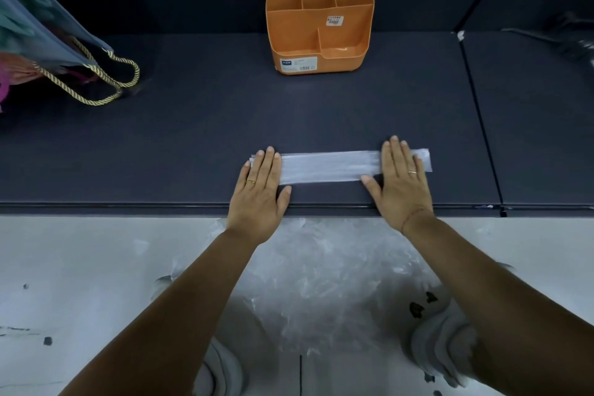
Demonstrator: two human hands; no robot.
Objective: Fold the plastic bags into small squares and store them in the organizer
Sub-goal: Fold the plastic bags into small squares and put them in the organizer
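Plastic bag (328, 167): folded into a long narrow strip, flat and crosswise near the front edge of the desk (193, 138).
Left grip (257, 190): fingers straight, palm down, pressing the strip's left end; grasps nothing.
Right grip (401, 183): likewise flat near the strip's right end.
Organizer (295, 48): orange, compartmented, at desk rear, well apart from the strip.
Tote bag (48, 35), rope handles: far left.
Crumpled clear plastic (321, 267): below the desk edge.
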